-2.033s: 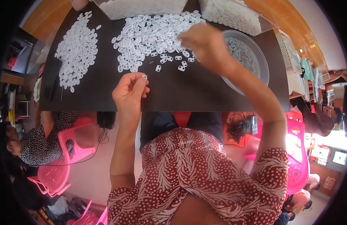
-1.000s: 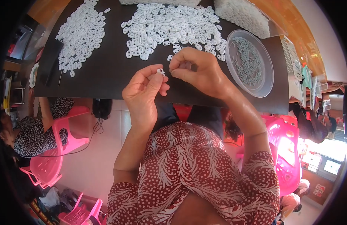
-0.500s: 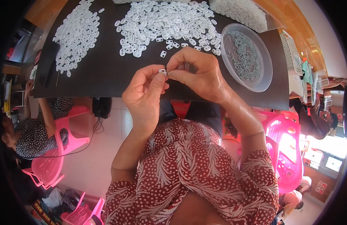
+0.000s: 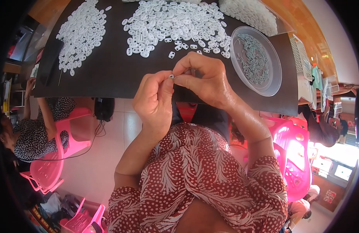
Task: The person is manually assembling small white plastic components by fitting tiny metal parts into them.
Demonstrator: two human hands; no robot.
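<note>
Over the table's near edge my two hands meet fingertip to fingertip. A small white plastic piece with a hole [image 4: 171,76] is pinched between the thumb and fingers of my left hand [image 4: 153,101]. My right hand [image 4: 209,80] is closed in a pinch right against that piece; whatever its fingertips hold is too small and covered to name. Beyond the hands lies a wide heap of white oval two-holed plastic pieces [image 4: 175,23], with several loose ones at its near side. To the right, a clear round tub [image 4: 278,72] contains many thin grey-green metal bits [image 4: 252,58], possibly springs.
Another pile of white ovals [image 4: 80,37] covers the left of the dark table [image 4: 121,83]. A clear container of white pieces [image 4: 251,16] stands at the far right. A person [image 4: 36,132] sits at left near a pink chair [image 4: 51,159]; another pink chair [image 4: 297,167] is at right.
My left hand has shifted slightly right and turned, so its fingers now cover more of the white piece. The right hand stays pinched against it. The whole view has shifted slightly.
</note>
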